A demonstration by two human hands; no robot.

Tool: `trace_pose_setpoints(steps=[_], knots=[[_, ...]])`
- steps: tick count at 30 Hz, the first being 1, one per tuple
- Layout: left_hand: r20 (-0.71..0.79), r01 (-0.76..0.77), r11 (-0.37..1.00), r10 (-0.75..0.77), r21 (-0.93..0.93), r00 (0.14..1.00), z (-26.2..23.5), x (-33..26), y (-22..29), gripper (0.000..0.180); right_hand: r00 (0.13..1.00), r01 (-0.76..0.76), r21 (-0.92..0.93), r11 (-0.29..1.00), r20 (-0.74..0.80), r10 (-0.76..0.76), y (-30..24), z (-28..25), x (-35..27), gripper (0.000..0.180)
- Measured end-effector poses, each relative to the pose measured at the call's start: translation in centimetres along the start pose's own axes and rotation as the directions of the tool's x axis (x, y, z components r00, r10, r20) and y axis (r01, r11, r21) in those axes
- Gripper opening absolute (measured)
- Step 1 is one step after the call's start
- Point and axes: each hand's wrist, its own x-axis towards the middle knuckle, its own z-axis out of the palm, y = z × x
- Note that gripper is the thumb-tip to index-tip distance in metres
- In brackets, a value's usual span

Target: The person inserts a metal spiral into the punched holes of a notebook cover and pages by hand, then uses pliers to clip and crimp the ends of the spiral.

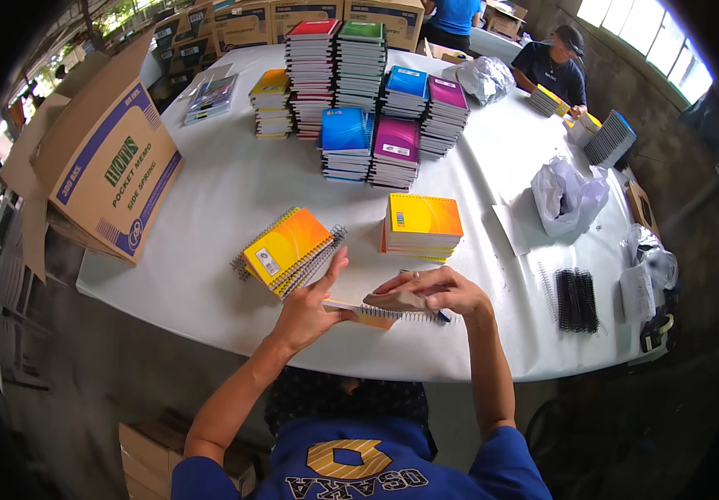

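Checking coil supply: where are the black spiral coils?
In the head view, the black coils lie right of the right hand, below the white bag.

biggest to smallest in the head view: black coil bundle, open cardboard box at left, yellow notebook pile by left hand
1. Open cardboard box
2. Yellow notebook pile
3. Black coil bundle

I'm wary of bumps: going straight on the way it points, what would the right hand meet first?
The right hand would probably meet the left hand first, though depth is unclear.
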Motion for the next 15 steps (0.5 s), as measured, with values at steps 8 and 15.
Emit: trace_pose_setpoints(steps=[8, 15], knots=[[-0.063, 0.185, 0.892, -0.230, -0.413, 0.971, 2.1, -1.2, -1.2, 0.119, 0.970, 0.217, 0.292, 0.932, 0.043, -0.239, 2.2, -0.2, 0.8, 0.047], [-0.050, 0.192, 0.834, -0.253, -0.517, 0.966, 2.1, -1.5, -0.8, 0.111, 0.996, 0.074, -0.082, 0.994, 0.045, -0.071, -0.2, 0.4, 1.5, 0.049]])
